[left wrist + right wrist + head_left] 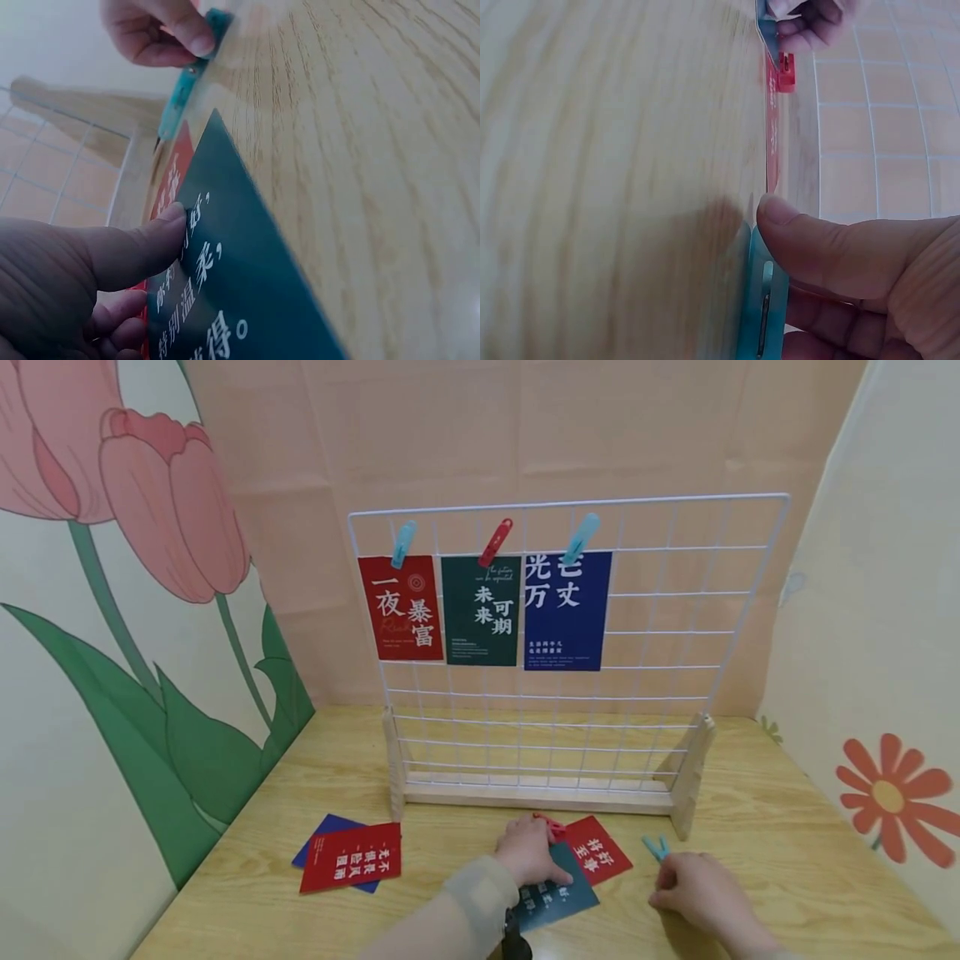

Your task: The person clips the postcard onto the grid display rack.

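Observation:
My left hand (pixel 528 850) pinches a dark green card (pixel 558 893) at its edge, with the thumb on the printed face. The green card overlaps a red card (pixel 597 850) on the table. Close by my left fingers is a red clip (pixel 551 823), also visible in the right wrist view. Further right, my right hand (pixel 701 892) holds a teal clip (pixel 180 94) low at the tabletop, between thumb and fingers. In the right wrist view the thumb lies along that clip's side, and the curled fingers are partly hidden behind it.
A white wire grid (pixel 660 647) stands behind on a wooden base (pixel 536 795). Clips hold a red card (pixel 405 627), a green card (pixel 480 635) and a blue card (pixel 566 627) on it. At left, another red card (pixel 352 860) overlaps a blue card (pixel 333 823).

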